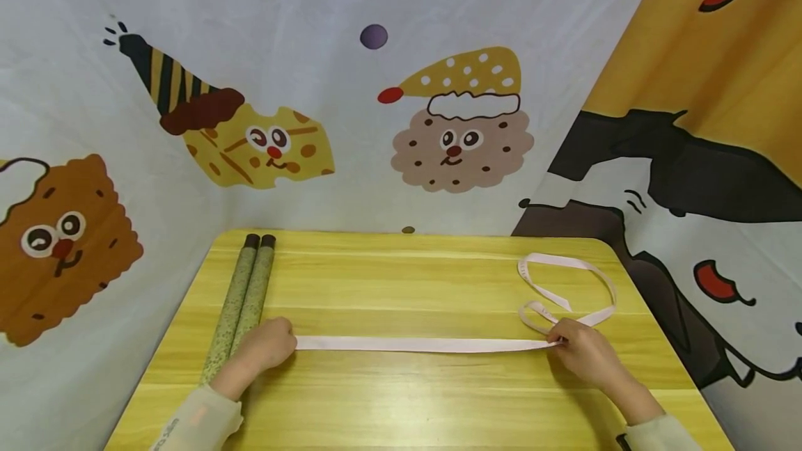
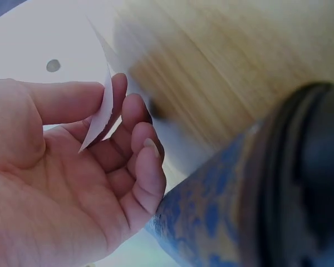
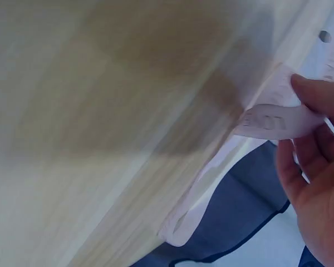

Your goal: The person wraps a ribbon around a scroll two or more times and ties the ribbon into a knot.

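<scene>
A pale pink ribbon [image 1: 413, 344] is stretched straight from hand to hand across the table. Its end is pinched between thumb and forefinger of my left hand [image 1: 271, 343]; in the left wrist view, the ribbon end [image 2: 100, 114] sticks out past the thumb. My right hand [image 1: 583, 350] pinches the ribbon farther along. The rest of the ribbon lies in loose loops behind the right hand. Raised letters show on the ribbon [image 3: 273, 121] in the right wrist view. Two patterned rolls with black ends [image 1: 253, 284] lie side by side, close to the left hand.
The wooden table [image 1: 401, 402] has a light yellow grain. Behind it hangs a white curtain [image 1: 301, 19] printed with cartoon figures, with an orange and dark printed part [image 1: 720, 89] at the right.
</scene>
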Demonstrator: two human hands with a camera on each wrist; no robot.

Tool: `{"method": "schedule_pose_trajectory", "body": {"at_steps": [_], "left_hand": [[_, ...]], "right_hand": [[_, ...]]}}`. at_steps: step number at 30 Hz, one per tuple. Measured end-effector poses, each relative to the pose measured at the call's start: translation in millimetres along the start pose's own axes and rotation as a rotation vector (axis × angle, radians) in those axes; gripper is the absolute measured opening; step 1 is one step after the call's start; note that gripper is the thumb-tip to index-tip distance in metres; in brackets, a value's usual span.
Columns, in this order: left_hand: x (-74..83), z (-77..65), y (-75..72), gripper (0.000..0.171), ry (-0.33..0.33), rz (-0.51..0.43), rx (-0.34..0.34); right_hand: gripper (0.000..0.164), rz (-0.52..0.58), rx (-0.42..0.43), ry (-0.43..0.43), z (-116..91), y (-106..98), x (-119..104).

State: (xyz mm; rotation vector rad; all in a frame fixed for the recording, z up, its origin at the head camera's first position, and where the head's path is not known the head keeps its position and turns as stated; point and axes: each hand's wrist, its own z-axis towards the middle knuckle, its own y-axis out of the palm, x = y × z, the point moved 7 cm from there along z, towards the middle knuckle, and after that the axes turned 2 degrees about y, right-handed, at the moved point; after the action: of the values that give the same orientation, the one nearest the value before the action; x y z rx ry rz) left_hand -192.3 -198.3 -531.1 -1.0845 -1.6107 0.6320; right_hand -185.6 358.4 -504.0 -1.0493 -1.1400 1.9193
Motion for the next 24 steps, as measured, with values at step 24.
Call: {"method": "schedule_pose_trajectory", "body": {"at_steps": [24], "left_hand": [[-5.4, 6.4, -6.2, 0.015, 0.001, 0.077, 0.037]], "right_hand": [[0.029, -0.235, 0.1, 0.018, -28.5, -9.2, 49.5]]}}
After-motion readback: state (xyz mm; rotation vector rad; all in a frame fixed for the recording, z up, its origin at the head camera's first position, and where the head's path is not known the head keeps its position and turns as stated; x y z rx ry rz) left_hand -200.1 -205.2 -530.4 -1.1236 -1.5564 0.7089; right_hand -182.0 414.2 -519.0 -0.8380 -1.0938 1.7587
